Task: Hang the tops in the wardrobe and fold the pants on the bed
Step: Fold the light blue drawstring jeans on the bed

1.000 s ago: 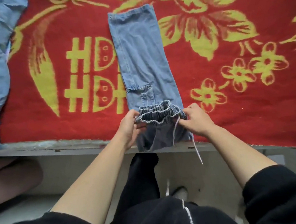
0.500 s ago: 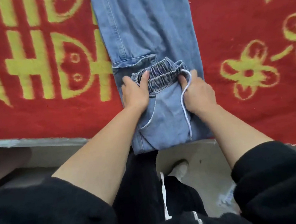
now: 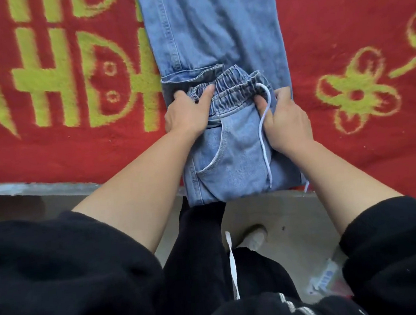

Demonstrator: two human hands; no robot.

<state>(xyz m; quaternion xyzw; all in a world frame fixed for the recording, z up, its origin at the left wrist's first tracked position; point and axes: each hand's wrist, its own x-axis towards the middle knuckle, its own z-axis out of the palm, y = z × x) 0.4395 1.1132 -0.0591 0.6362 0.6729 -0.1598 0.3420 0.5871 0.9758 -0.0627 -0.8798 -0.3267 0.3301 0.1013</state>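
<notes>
Light blue jeans [image 3: 214, 28] lie lengthwise on the bed's red and yellow blanket [image 3: 85, 144], legs running away from me. Their top part is folded over onto the legs, so the elastic waistband [image 3: 235, 82] faces away from me. My left hand [image 3: 187, 113] grips the waistband's left end, thumb on top and fingers tucked under. My right hand [image 3: 287, 118] pinches the right end beside the white drawstring [image 3: 263, 131]. The fold hangs slightly past the bed's near edge.
The bed's grey edge [image 3: 25, 186] runs across below the blanket. Beneath it are the floor, my black trousers, a light shoe [image 3: 254, 237] and a piece of plastic packaging [image 3: 327, 275]. My black sleeves fill the lower corners.
The waistband was lifted from the bed edge and folded forward onto the legs. Over the last half second both hands hold it in the same place; the view has come closer.
</notes>
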